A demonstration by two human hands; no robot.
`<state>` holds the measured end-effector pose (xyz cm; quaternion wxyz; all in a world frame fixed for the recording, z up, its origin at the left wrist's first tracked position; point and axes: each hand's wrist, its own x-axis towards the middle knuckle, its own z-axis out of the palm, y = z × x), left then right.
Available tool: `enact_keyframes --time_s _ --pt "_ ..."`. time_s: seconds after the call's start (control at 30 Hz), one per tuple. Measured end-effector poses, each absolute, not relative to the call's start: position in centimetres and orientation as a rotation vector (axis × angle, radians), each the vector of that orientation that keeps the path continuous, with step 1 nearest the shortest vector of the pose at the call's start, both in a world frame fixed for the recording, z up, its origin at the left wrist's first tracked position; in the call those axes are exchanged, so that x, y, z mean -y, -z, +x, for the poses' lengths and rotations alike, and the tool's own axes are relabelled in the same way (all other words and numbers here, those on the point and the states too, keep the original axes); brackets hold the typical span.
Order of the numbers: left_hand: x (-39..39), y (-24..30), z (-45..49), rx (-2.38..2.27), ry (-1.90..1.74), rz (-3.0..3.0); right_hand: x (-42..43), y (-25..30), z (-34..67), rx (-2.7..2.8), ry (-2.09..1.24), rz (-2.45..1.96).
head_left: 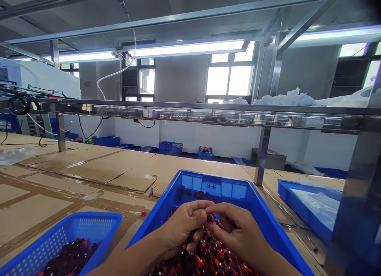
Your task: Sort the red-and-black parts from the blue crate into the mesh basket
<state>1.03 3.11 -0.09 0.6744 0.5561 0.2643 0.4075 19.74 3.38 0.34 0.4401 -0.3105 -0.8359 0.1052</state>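
— What do the hands hold?
— A small dark piece [209,218], pinched between the curled fingertips of the left hand [183,225] and the right hand [236,230], just above a heap of red-and-black parts [208,260].
— Where does the heap lie?
— In the blue bin [262,212]. A mesh basket [53,240] of similar parts sits at nine o'clock, and a blue tray [293,202] at two o'clock.

The one view comes from the person's head, facing forward and a little down across the cardboard-covered surface [89,165]. It sits close above the blue bin [258,208] at the near edge, where the left hand [181,224] and right hand [238,232] enter from the bottom. Farther off, it takes in the steel shelf rail [208,111], light tubes [184,49] and far windows [229,79].
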Motion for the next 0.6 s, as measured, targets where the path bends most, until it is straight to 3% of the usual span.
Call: enact_keyframes --time_s 0.23,0.4,0.47,0.53,0.6 --pt "-3.3 -0.3 0.8 -0.829 -0.907 0.974 -3.0 -0.5 19.5 1.958 -0.379 -0.799" --pt "-3.7 0.2 0.7 -0.988 -0.843 0.893 -4.1 -0.6 20.2 1.450 -1.368 -0.737" --pt "-3.7 0.4 0.8 -1.022 -0.826 0.904 -4.6 -0.6 20.3 1.318 -1.619 -0.735" --pt "-3.7 0.7 1.0 -1.032 -0.813 0.923 -4.6 -0.6 20.0 1.363 -1.588 -0.875" --pt "-3.6 0.9 1.2 -1.031 -0.825 0.931 -4.1 -0.3 19.2 1.594 -1.327 -0.989"
